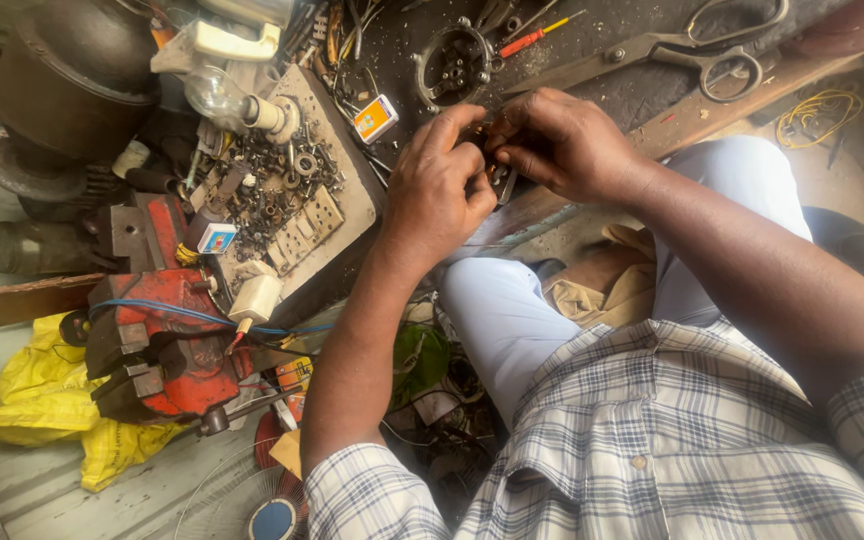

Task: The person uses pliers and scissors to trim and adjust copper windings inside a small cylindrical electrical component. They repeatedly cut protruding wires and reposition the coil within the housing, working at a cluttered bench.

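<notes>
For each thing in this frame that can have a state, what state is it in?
Left hand: closed around a small dark part.
Right hand: fingers pinching the same part.
Small dark part: held between both hands; what it is cannot be told.
Scissors: lying on the bench, blades shut.
Red vise: nothing clamped that shows.
Light bulb: unlit, lying on its side.

Cluttered workbench and floor around the seated worker

Large scissors (697,45) at one o'clock, yellow wire coil (818,112) at two, red vise (157,345) at eight, yellow plastic bag (47,400) beside it, bulb (222,95) at eleven.
</notes>
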Motion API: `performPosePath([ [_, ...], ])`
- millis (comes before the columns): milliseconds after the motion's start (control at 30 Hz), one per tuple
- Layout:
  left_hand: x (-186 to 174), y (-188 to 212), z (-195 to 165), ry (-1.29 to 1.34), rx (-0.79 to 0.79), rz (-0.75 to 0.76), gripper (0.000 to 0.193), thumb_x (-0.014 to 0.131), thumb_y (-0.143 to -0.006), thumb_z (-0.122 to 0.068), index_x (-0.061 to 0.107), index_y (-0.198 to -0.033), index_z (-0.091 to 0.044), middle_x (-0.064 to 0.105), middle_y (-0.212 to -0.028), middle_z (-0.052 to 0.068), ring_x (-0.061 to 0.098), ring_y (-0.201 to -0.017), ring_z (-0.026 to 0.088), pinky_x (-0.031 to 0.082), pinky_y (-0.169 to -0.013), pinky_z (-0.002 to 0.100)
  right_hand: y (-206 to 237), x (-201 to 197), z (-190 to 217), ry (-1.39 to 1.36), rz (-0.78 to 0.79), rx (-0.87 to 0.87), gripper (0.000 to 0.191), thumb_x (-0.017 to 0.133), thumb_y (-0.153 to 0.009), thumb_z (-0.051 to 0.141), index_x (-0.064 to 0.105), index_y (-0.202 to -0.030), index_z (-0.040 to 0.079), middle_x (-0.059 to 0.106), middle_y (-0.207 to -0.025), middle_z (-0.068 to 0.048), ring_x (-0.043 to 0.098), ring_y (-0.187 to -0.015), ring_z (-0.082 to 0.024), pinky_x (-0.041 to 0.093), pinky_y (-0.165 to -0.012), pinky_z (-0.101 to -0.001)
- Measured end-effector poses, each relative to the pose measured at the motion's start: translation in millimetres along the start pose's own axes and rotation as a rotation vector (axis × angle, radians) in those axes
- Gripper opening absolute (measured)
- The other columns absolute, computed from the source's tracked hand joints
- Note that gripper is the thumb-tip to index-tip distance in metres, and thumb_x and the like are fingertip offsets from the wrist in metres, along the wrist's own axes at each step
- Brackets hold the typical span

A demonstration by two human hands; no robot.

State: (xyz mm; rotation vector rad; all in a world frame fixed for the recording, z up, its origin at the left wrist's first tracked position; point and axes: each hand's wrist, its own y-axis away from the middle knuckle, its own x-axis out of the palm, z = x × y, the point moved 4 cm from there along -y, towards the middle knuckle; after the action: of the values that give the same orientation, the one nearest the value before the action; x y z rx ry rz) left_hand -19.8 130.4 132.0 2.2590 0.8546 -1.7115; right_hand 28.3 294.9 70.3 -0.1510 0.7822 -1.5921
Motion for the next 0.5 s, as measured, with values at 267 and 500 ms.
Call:
performPosePath([
  [267, 3.9, 1.8, 6.9, 0.102, -0.005, 0.019, 0.009, 0.067, -0.085, -0.007, 0.059, -0.083, -0.003, 0.056, -0.137, 0.016, 0.058, -0.125, 0.036, 0.049, -0.107, 0.048, 2.6, -0.1, -6.4, -0.01, 0.012, 0.017, 0.025, 0.081, -0.093, 0.011, 0.065, -0.111, 0.008, 0.07, -0.109, -0.01, 0.069, -0.105, -0.032, 0.057, -0.088, -0.0422],
  [500, 11.8, 5.1, 28.2, 0.455, -0.148, 0.036, 0.005, 0.066, -0.088, -0.005, 0.062, -0.087, -0.002, 0.058, -0.139, 0.016, 0.059, -0.133, 0.031, 0.049, -0.112, 0.041, 2.7, 1.5, -10.9, -0.007, 0.021, 0.001, 0.025, 0.081, -0.094, 0.012, 0.064, -0.112, 0.008, 0.07, -0.11, -0.009, 0.069, -0.105, -0.03, 0.057, -0.088, -0.042],
])
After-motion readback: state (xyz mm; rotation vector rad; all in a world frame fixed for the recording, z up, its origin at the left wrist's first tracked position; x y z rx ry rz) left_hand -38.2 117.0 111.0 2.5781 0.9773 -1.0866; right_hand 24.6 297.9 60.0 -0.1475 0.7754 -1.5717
